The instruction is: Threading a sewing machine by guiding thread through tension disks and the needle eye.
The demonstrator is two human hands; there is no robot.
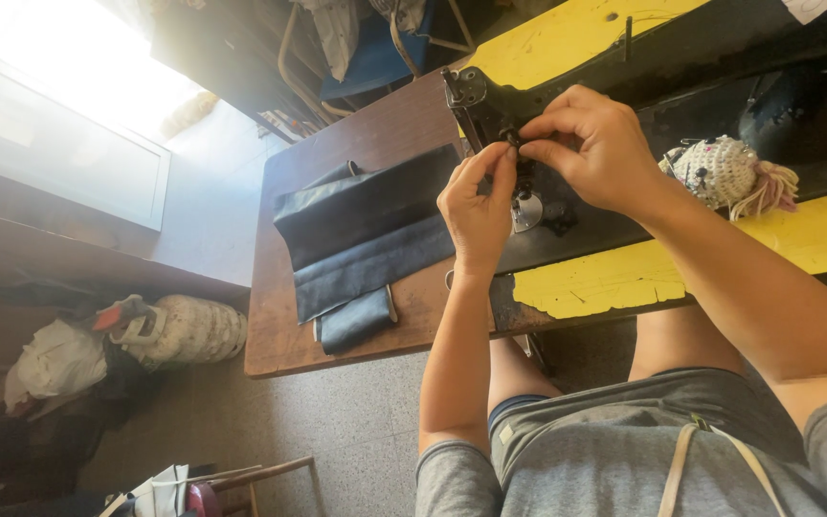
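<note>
**Both hands at the needle of the sewing machine**

I see a black sewing machine [624, 115] set across a wooden table [337, 316] with worn yellow paint on the panels either side of it. Its needle area [512, 144] sits at the machine's head end, above a round shiny plate [526, 211]; the metal there is dark and the small parts are hard for me to make out.

My left hand [479, 206] comes up from below, wrist bent back, thumb and forefinger pinched together just under the needle area. My right hand [591, 144] reaches in from the right, fingers curled, thumb and forefinger pinched on a small dark part at the same spot. I cannot tell whether either pinch holds thread; nothing that fine shows. The two hands' fingertips almost touch.

Folded black cloth [366, 235] lies on the table just left of the left hand. A small knitted doll [725, 172] rests on the machine beyond my right wrist.
</note>
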